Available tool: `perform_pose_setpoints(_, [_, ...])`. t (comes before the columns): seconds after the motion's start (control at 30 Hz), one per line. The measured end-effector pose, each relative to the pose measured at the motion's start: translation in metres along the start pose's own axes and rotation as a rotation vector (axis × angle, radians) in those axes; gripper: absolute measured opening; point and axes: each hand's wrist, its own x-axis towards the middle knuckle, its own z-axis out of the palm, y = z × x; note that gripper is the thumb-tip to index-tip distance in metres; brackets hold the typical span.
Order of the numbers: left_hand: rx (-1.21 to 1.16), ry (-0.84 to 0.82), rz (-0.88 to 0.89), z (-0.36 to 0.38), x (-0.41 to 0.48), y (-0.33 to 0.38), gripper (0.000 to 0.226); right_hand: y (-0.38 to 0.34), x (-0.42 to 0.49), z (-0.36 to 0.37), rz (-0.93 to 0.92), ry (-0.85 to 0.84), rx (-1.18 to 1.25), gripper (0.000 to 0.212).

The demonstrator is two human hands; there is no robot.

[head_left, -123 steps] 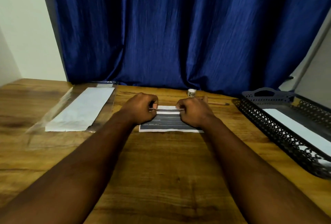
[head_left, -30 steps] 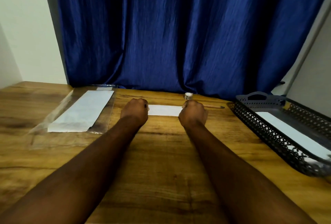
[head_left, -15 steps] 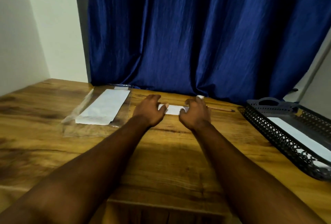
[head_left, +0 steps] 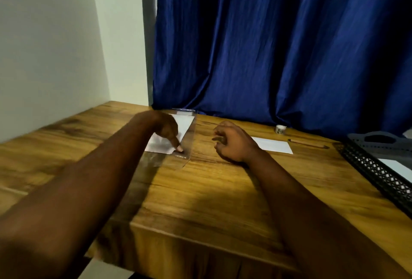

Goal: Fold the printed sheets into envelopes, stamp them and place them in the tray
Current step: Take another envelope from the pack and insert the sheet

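1. Reaching into the clear plastic sleeve (head_left: 188, 142), the left hand (head_left: 166, 125) presses a fingertip on the top envelope (head_left: 176, 131), likely to slide one out; nothing is grasped
2. Right hand (head_left: 231, 142) hovers loosely curled, empty, beside the folded sheet (head_left: 273, 144)
3. Tray (head_left: 379, 167) waits at right; no writing is legible

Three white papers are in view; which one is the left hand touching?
The white stack in the clear plastic sleeve, at the table's far left. The left hand presses its near corner; the folded sheet and the tray's paper lie untouched.
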Motion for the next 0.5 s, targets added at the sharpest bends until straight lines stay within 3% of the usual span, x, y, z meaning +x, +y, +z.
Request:
perform_pose_setpoints(0.07, [-0.029,-0.138,-0.006,0.002,-0.007,-0.012,0.088,-0.010,0.002,0.003,-0.027,0.001,-0.015,0.037])
perform_pose_setpoints(0.2, [-0.232,-0.178,-0.002,0.013,-0.003,-0.033,0.089,-0.027,0.001,0.008,-0.073,-0.018,-0.018,0.037])
perform_pose_setpoints(0.4, [-0.226,-0.007,0.042,0.023,0.004,-0.046,0.044,-0.051,-0.003,0.020,-0.127,0.002,0.014,0.041])
perform_pose_setpoints(0.5, [-0.202,0.052,0.063,0.024,0.007,-0.049,0.040,-0.071,-0.007,0.025,-0.207,0.040,0.066,0.034])
